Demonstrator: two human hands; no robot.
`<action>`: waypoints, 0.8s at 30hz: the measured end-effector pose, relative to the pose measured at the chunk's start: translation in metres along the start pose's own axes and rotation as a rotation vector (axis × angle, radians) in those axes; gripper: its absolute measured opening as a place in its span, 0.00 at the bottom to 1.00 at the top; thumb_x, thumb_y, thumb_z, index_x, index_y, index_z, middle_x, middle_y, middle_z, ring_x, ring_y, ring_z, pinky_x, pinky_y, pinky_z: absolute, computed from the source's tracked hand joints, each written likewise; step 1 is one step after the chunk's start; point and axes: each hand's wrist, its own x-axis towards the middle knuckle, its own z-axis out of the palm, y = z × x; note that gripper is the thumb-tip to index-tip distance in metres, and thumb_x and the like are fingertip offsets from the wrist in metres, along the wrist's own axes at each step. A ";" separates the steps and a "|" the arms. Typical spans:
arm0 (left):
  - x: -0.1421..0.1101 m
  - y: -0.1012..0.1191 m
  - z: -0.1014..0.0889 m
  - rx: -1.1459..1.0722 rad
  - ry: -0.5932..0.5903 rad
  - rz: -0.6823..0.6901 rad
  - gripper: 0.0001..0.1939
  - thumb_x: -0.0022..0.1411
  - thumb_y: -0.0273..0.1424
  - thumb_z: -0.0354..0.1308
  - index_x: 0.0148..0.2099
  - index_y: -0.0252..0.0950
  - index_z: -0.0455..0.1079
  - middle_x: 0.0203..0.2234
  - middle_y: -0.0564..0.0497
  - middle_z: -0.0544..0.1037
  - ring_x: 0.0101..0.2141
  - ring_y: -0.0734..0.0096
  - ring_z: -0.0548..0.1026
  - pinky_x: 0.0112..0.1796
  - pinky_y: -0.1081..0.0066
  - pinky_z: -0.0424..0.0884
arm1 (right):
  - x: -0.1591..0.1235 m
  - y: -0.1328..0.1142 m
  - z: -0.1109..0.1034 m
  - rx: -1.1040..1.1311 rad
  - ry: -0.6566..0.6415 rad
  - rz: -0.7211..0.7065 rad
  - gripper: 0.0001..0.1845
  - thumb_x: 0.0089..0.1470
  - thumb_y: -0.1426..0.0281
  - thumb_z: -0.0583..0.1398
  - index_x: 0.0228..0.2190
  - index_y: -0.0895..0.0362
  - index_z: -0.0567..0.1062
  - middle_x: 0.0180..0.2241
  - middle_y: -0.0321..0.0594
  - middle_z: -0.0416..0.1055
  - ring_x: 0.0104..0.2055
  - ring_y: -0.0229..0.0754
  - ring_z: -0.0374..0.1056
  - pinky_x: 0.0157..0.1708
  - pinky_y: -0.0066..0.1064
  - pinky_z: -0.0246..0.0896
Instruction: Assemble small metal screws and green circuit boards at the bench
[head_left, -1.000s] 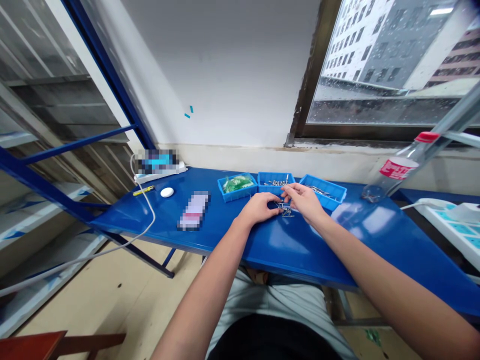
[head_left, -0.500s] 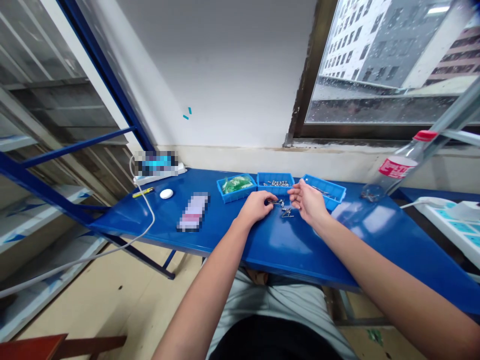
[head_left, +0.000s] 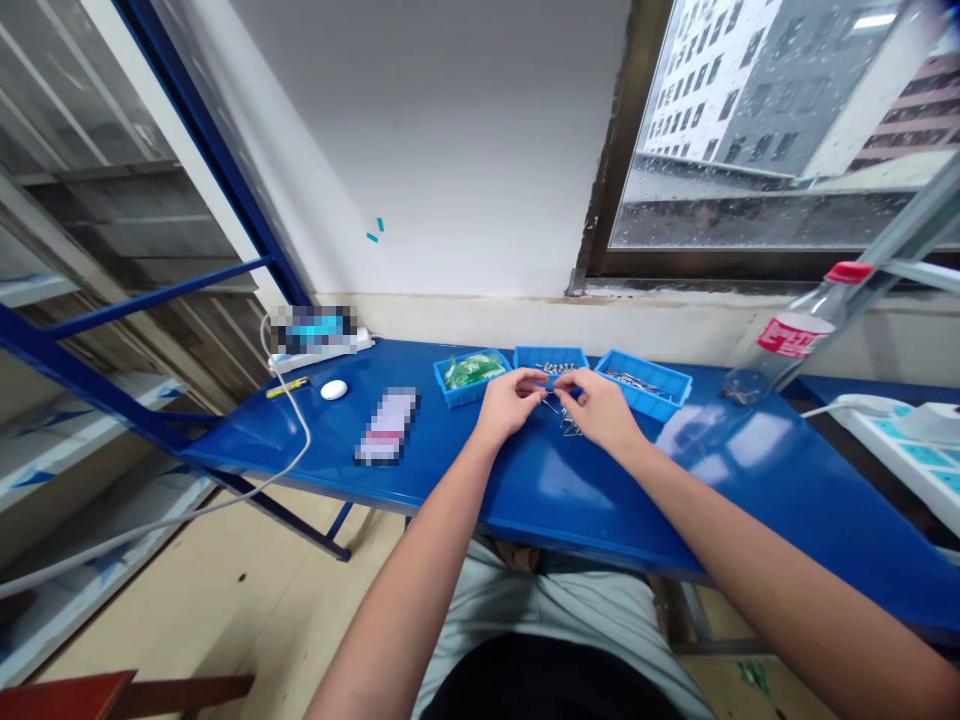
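Note:
My left hand (head_left: pixel 511 408) and my right hand (head_left: pixel 602 408) meet fingertip to fingertip just above the blue table. A thin metal piece shows at the pinched fingers of my left hand. My right thumb and fingers are also closed together, and what lies between them is too small to make out. Below the hands rests a small pile of thin, shiny metal pieces (head_left: pixel 571 428), partly hidden by my right hand. Behind them, a blue bin (head_left: pixel 550 353) holds several small metal parts, its front covered by my fingers.
At left a blue bin (head_left: pixel 454 400) contains green plastic bags; at right another bin (head_left: pixel 666 403) holds long metal pieces. A blurred phone (head_left: pixel 387 425), a white round object (head_left: pixel 334 389), a yellow-handled tool (head_left: pixel 287 387) and a plastic bottle (head_left: pixel 795 335) stand or lie around.
My right hand moved away from the left toward the right bin, then came back, closing against the left fingertips. My left hand rose slightly from the table.

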 end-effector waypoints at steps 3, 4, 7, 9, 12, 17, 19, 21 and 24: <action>0.001 0.001 -0.001 -0.110 0.013 -0.040 0.17 0.59 0.28 0.68 0.52 0.34 0.77 0.47 0.41 0.83 0.42 0.61 0.84 0.44 0.63 0.81 | 0.000 -0.002 0.000 -0.079 -0.046 -0.056 0.07 0.59 0.70 0.61 0.38 0.53 0.79 0.37 0.42 0.79 0.38 0.48 0.74 0.44 0.41 0.69; 0.001 0.001 -0.001 -0.128 0.011 -0.051 0.18 0.59 0.29 0.68 0.52 0.34 0.76 0.47 0.41 0.83 0.42 0.61 0.84 0.44 0.63 0.81 | 0.000 -0.003 0.000 -0.083 -0.050 -0.056 0.07 0.59 0.70 0.61 0.39 0.53 0.79 0.37 0.42 0.79 0.38 0.48 0.73 0.44 0.41 0.69; 0.002 0.002 -0.001 -0.179 0.011 -0.060 0.21 0.58 0.30 0.70 0.53 0.33 0.76 0.47 0.40 0.83 0.43 0.60 0.83 0.45 0.62 0.80 | -0.001 -0.004 0.001 -0.037 -0.055 -0.015 0.10 0.58 0.70 0.61 0.42 0.54 0.78 0.36 0.41 0.79 0.35 0.46 0.72 0.42 0.39 0.69; 0.002 0.003 -0.001 -0.193 0.023 -0.041 0.21 0.59 0.33 0.70 0.54 0.33 0.76 0.48 0.39 0.83 0.46 0.59 0.83 0.49 0.62 0.79 | -0.001 -0.004 0.002 0.016 -0.059 0.020 0.17 0.57 0.71 0.60 0.49 0.54 0.76 0.33 0.39 0.77 0.32 0.44 0.71 0.39 0.37 0.69; 0.001 0.006 0.000 -0.128 0.031 -0.038 0.21 0.63 0.39 0.66 0.55 0.34 0.77 0.43 0.42 0.84 0.43 0.62 0.83 0.48 0.63 0.78 | 0.001 -0.003 0.001 0.046 -0.025 0.020 0.22 0.57 0.70 0.58 0.54 0.55 0.75 0.32 0.39 0.76 0.30 0.43 0.70 0.37 0.36 0.70; -0.004 0.010 0.002 -0.080 -0.111 -0.095 0.24 0.70 0.47 0.57 0.56 0.35 0.78 0.32 0.47 0.85 0.29 0.66 0.81 0.35 0.68 0.78 | 0.003 -0.002 -0.003 0.048 0.069 0.055 0.11 0.59 0.63 0.61 0.42 0.53 0.79 0.36 0.42 0.79 0.35 0.46 0.74 0.35 0.37 0.69; -0.005 0.010 0.002 -0.044 -0.133 -0.092 0.24 0.70 0.48 0.56 0.51 0.35 0.81 0.34 0.46 0.86 0.32 0.63 0.83 0.36 0.67 0.79 | 0.003 -0.003 -0.003 0.035 0.057 0.055 0.08 0.58 0.64 0.63 0.37 0.53 0.79 0.34 0.42 0.79 0.34 0.46 0.73 0.34 0.37 0.68; -0.005 0.009 0.001 -0.024 -0.117 -0.087 0.22 0.68 0.47 0.59 0.49 0.36 0.82 0.38 0.45 0.86 0.36 0.61 0.84 0.39 0.66 0.80 | 0.001 -0.002 -0.001 0.037 0.022 0.057 0.05 0.56 0.66 0.64 0.34 0.53 0.79 0.32 0.40 0.78 0.32 0.44 0.72 0.33 0.36 0.68; -0.003 0.006 0.000 -0.051 -0.059 -0.076 0.18 0.63 0.41 0.66 0.49 0.35 0.82 0.44 0.43 0.85 0.43 0.58 0.84 0.46 0.62 0.80 | 0.000 -0.002 0.002 0.095 -0.036 0.095 0.08 0.53 0.67 0.66 0.37 0.54 0.79 0.32 0.38 0.78 0.32 0.43 0.73 0.34 0.35 0.68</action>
